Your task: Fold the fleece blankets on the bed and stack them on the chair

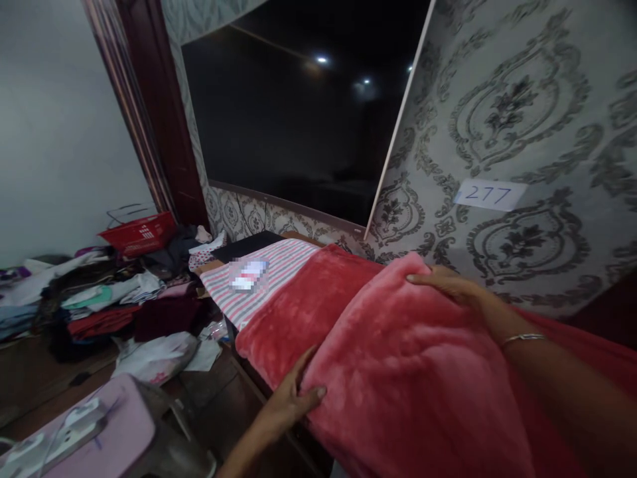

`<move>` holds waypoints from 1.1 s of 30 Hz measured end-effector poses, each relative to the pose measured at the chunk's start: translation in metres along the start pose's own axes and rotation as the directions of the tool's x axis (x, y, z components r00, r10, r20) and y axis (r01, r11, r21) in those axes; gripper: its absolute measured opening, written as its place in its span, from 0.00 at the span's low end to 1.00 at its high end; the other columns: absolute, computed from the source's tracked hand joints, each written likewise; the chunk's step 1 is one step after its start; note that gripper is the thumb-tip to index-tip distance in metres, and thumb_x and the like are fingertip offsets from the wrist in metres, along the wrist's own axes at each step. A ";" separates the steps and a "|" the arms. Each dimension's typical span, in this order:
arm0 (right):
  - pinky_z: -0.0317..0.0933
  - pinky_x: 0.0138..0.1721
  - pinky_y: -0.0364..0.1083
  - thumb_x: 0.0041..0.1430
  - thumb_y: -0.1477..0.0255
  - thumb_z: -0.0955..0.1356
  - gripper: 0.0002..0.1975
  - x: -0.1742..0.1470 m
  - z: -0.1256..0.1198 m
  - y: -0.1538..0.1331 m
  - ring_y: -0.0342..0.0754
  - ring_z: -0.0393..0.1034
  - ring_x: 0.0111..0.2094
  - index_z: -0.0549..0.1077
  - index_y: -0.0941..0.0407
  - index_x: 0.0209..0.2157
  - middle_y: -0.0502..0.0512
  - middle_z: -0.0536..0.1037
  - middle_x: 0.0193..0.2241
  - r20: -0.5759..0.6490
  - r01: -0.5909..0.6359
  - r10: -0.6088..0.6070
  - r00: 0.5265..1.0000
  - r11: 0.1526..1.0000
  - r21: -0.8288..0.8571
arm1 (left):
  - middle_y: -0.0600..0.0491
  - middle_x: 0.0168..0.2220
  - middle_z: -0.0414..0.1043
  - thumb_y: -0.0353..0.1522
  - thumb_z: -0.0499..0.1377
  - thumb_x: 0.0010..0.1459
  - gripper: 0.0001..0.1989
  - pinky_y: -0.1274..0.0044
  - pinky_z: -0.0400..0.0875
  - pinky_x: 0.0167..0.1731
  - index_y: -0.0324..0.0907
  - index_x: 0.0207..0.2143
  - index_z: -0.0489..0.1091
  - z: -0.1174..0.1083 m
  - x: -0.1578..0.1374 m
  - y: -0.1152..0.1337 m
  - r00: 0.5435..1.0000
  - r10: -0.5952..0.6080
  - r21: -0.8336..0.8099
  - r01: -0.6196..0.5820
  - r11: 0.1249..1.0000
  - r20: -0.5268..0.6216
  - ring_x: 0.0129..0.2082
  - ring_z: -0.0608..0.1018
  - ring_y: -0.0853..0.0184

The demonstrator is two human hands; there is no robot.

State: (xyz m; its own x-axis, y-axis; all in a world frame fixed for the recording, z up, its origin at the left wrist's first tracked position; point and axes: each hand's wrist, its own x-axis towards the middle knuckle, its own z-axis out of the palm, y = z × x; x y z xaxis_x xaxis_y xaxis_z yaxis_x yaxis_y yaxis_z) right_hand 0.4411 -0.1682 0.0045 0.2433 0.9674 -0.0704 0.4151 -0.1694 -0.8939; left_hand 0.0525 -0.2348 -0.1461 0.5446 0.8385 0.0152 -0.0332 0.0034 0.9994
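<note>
A plush red blanket (398,358) lies along a low surface below the wall, with its near part folded over toward the far end. My left hand (291,392) grips the near corner of that fold, thumb on top and fingers at its edge. At the far corner, my right hand (442,282) pinches the fold's edge with the thumb on top; its other fingers are hidden. Past the blanket lies a striped cloth (276,265) in white, pink and grey. On it rests a small item (249,275) whose details are blurred out.
A large television (308,113) hangs on the patterned wall, beside a paper marked 277 (492,194). Piles of clothes (104,318) and a red basket (139,232) sit at left. A pink stool (114,425) holding a power strip (74,425) stands at the lower left.
</note>
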 end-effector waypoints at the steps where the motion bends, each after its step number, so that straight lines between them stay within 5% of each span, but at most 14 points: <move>1: 0.74 0.34 0.51 0.39 0.57 0.78 0.21 -0.014 -0.008 -0.008 0.56 0.78 0.32 0.79 0.56 0.33 0.61 0.83 0.31 0.017 -0.026 0.026 1.000 0.999 0.020 | 0.42 0.68 0.59 0.54 0.67 0.49 0.48 0.61 0.57 0.66 0.43 0.67 0.59 0.002 -0.001 0.002 1.000 0.003 -0.017 -0.003 1.000 0.005 0.68 0.62 0.50; 6: 0.73 0.32 0.49 0.38 0.63 0.78 0.13 -0.085 -0.052 -0.026 0.57 0.78 0.32 0.79 0.52 0.28 0.61 0.83 0.31 -0.073 -0.041 0.048 0.996 0.995 0.096 | 0.43 0.53 0.77 0.54 0.70 0.43 0.41 0.61 0.71 0.56 0.39 0.54 0.73 0.010 -0.009 0.024 0.991 -0.032 -0.046 0.038 0.998 0.131 0.52 0.77 0.52; 11: 0.73 0.39 0.50 0.38 0.68 0.77 0.14 -0.166 -0.101 -0.041 0.55 0.78 0.36 0.79 0.51 0.32 0.56 0.83 0.33 -0.279 0.148 -0.090 0.956 0.969 0.197 | 0.47 0.43 0.81 0.50 0.68 0.45 0.29 0.67 0.76 0.46 0.39 0.44 0.76 0.015 -0.016 0.105 0.993 0.044 0.279 -0.073 0.958 0.108 0.46 0.79 0.53; 15: 0.73 0.43 0.50 0.42 0.69 0.77 0.12 -0.216 -0.140 -0.043 0.54 0.78 0.39 0.78 0.49 0.32 0.52 0.83 0.34 -0.516 0.307 -0.164 0.841 0.930 0.204 | 0.49 0.43 0.80 0.47 0.66 0.45 0.24 0.69 0.75 0.45 0.43 0.42 0.76 0.020 0.009 0.186 0.939 0.332 0.536 -0.324 0.779 0.085 0.44 0.79 0.56; 17: 0.73 0.43 0.50 0.42 0.70 0.77 0.12 -0.226 -0.155 -0.032 0.53 0.77 0.38 0.78 0.51 0.33 0.52 0.83 0.34 -0.584 0.311 -0.141 0.799 0.929 0.201 | 0.51 0.40 0.79 0.48 0.63 0.48 0.22 0.69 0.75 0.42 0.43 0.41 0.75 0.028 0.036 0.215 0.914 0.369 0.593 -0.392 0.703 0.168 0.41 0.79 0.58; 21: 0.74 0.41 0.53 0.39 0.71 0.78 0.13 -0.216 -0.173 -0.004 0.52 0.76 0.34 0.76 0.54 0.30 0.53 0.81 0.30 -0.727 0.322 -0.115 0.677 0.934 0.152 | 0.52 0.34 0.76 0.48 0.58 0.51 0.21 0.66 0.76 0.40 0.40 0.37 0.74 0.053 0.102 0.252 0.859 0.423 0.687 -0.493 0.533 0.288 0.36 0.79 0.59; 25: 0.73 0.43 0.54 0.41 0.68 0.77 0.15 -0.203 -0.188 -0.004 0.52 0.76 0.36 0.76 0.57 0.33 0.54 0.81 0.32 -0.811 0.481 -0.281 0.512 0.877 0.000 | 0.49 0.39 0.76 0.41 0.53 0.57 0.22 0.64 0.74 0.43 0.33 0.46 0.71 0.073 0.138 0.286 0.755 0.594 0.736 -0.564 0.375 0.277 0.41 0.79 0.59; 29: 0.70 0.46 0.54 0.48 0.63 0.74 0.16 -0.230 -0.179 0.001 0.54 0.74 0.44 0.76 0.56 0.38 0.56 0.81 0.38 -0.827 0.467 -0.410 0.385 0.859 -0.209 | 0.48 0.50 0.72 0.33 0.49 0.60 0.20 0.63 0.69 0.54 0.35 0.52 0.68 0.070 0.129 0.286 0.564 0.749 0.788 -0.609 0.093 0.347 0.52 0.74 0.59; 32: 0.67 0.50 0.54 0.52 0.60 0.69 0.16 -0.260 -0.142 0.049 0.57 0.72 0.47 0.75 0.54 0.41 0.58 0.80 0.43 -0.797 0.271 -0.425 0.429 0.902 -0.336 | 0.45 0.49 0.73 0.31 0.49 0.60 0.18 0.62 0.69 0.54 0.37 0.49 0.70 0.055 0.115 0.226 0.454 0.726 0.755 -0.641 -0.137 0.517 0.51 0.72 0.56; 33: 0.66 0.51 0.55 0.51 0.61 0.68 0.16 -0.269 -0.125 0.074 0.57 0.72 0.47 0.75 0.54 0.39 0.59 0.80 0.43 -0.778 0.212 -0.418 0.470 0.908 -0.360 | 0.43 0.49 0.73 0.31 0.49 0.60 0.17 0.61 0.69 0.54 0.37 0.48 0.71 0.049 0.111 0.195 0.457 0.686 0.735 -0.658 -0.167 0.565 0.50 0.73 0.55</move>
State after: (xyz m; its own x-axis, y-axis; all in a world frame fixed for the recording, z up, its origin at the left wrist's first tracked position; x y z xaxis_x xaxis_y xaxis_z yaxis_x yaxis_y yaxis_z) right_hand 0.5155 -0.4641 0.0128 0.6225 0.3789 0.6848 0.7443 -0.0163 -0.6676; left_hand 0.1475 -0.1682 0.0521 0.7002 0.0778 0.7097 0.2628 -0.9523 -0.1549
